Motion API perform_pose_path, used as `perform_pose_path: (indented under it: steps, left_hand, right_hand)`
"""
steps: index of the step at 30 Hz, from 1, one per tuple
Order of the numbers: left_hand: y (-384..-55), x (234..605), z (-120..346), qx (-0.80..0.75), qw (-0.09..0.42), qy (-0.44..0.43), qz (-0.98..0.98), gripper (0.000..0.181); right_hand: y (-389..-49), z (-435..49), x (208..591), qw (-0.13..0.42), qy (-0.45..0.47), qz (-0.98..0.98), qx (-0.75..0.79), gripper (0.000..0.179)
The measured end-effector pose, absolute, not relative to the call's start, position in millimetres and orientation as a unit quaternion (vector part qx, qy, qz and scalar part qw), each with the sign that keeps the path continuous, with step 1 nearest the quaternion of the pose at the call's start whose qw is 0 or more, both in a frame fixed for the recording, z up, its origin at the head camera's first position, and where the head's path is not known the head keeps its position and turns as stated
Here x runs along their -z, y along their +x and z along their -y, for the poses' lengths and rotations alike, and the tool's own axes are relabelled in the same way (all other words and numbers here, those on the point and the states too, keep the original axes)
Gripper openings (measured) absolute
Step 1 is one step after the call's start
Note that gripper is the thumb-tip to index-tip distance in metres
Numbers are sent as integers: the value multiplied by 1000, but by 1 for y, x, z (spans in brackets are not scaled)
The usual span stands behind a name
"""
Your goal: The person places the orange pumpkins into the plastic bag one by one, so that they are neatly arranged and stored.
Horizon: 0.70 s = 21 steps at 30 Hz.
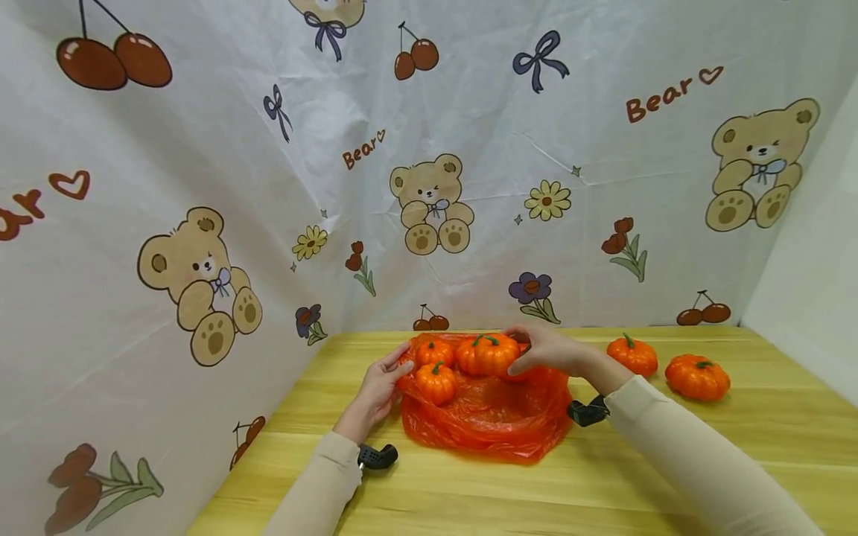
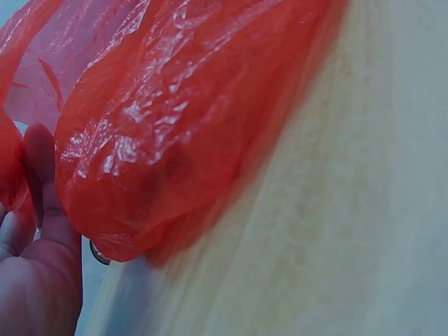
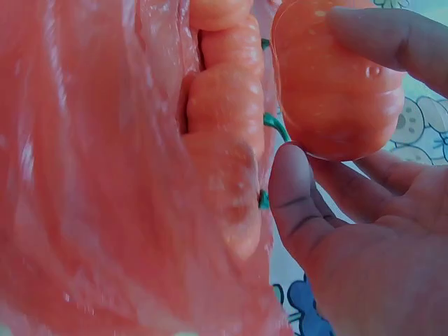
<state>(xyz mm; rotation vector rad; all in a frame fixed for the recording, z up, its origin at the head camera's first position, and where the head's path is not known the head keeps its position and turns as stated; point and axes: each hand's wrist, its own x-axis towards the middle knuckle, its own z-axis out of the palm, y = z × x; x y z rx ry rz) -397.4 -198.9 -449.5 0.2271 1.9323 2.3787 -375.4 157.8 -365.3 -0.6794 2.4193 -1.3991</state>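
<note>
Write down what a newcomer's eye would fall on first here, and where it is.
Probably the glossy red bag on the wooden table, with small orange pumpkins in it. The right hand grips another pumpkin at the bag's opening, while the left hand holds the bag's left side. Two more pumpkins lie to the right, before a bear-print backdrop.

A wooden table (image 1: pixel 456 495) spreads across 6 o'clock. Behind it hangs a pale, creased sheet (image 1: pixel 482 134) printed with teddy bears at 9 o'clock (image 1: pixel 201 286), 12 o'clock (image 1: pixel 432 208) and between 2 and 3 (image 1: pixel 763 165), cherries at 10 (image 1: pixel 114 61) and a bow at 1 (image 1: pixel 540 62). A white wall (image 1: pixel 818 298) stands at 3.
</note>
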Motion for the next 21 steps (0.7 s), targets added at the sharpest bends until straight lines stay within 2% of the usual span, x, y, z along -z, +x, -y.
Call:
perform_pose_path:
  steps: [7,13,21]
  left_hand:
    - [-396,448,200,-774,36,76,-627,55]
    - [-395,449,200,-777,39,79,-624,56]
    - [-393,446,199,-778,39,77,-623,55]
  right_hand:
    - [-375,-135,368,149,-207,-847,466,69]
    - [-372,-120,376,121,-191,-881,415,76]
    - [-368,-111,386,91,-180,-905,374,74]
